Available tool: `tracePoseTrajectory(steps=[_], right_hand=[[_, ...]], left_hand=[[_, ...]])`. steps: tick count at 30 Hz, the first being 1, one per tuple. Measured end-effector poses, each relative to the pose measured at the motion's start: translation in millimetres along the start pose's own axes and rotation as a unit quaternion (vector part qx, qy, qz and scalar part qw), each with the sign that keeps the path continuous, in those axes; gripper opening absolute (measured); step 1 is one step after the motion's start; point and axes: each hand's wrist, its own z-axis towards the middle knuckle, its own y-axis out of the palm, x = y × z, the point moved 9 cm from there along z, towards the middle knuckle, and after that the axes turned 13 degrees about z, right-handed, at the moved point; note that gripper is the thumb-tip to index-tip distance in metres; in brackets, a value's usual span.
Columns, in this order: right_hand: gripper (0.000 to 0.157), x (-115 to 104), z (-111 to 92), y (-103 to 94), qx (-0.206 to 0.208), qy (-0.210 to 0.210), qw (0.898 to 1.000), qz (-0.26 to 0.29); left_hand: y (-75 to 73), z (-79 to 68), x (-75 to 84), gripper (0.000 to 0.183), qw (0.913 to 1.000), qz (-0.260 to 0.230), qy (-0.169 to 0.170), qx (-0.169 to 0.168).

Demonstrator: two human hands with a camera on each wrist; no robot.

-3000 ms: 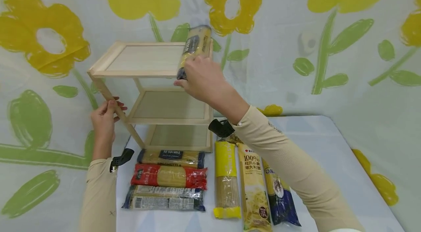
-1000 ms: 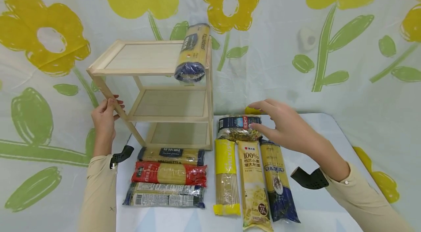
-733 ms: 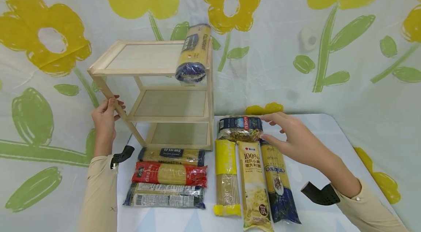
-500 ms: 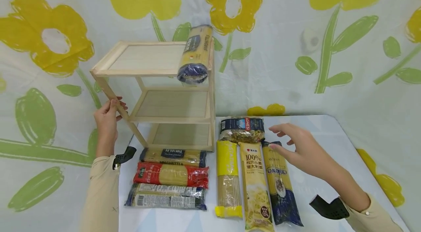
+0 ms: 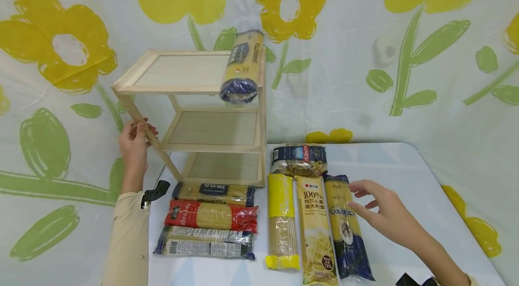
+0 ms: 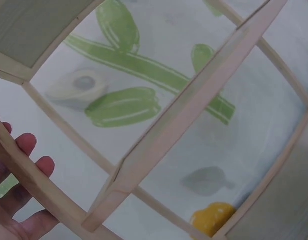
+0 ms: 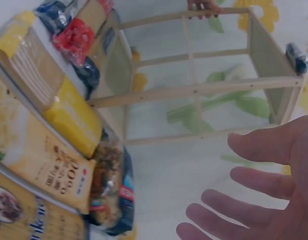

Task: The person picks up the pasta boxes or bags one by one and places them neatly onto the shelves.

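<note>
My left hand (image 5: 135,144) grips the left front post of a three-tier wooden shelf (image 5: 186,90); the left wrist view also shows fingers (image 6: 26,145) around the wood. Lying along the right end of the top tier is a yellow spaghetti pack (image 5: 243,63), its dark blue end sticking out past the front edge. My right hand (image 5: 385,209) holds nothing. It is beside the right edge of the blue and yellow ankara pasta pack (image 5: 348,227), and in the right wrist view its fingers (image 7: 244,207) are spread. Whether it touches the pack cannot be told.
Before the shelf lie a La Sicilia spaghetti pack (image 5: 215,193), a red pasta pack (image 5: 212,216) and a pack with white labels (image 5: 204,242). To the right are a yellow pasta pack (image 5: 282,223), a cream pasta pack (image 5: 316,232) and an Agnesi pack (image 5: 299,160).
My right hand held the spaghetti pack at the top tier, let it go there, then moved down and right past the Agnesi pack to the ankara pack. The left hand stays on the post.
</note>
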Motion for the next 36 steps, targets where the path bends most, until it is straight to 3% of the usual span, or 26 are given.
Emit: tracePoseTrajectory(steps=[10,15,23,29,36], right_hand=[[0.042,44,-21,13.2,0.037,0.074,0.996,-0.012],[0.05,73,-35,29.0,0.05,0.135,0.99,-0.009],[0.067,123,-60,58.4,0.007,0.253,0.967,-0.012],[0.091,160,-85,85.3,-0.021,0.336,0.942,0.01],[0.111,188,-103,104.4,-0.03,0.369,0.928,0.033]], left_hand=[[0.8,0.5,0.8,0.032,0.9998,-0.02,0.007,0.001],[0.9,0.5,1.2,0.027,0.9997,-0.025,0.007,0.001],[-0.7,0.0,1.9,0.033,0.9996,-0.023,0.014,0.001],[-3.4,-0.5,1.2,0.03,0.9996,-0.023,0.011,0.007],[-1.5,1.0,-0.1,0.028,0.9999,-0.009,0.005,0.007]])
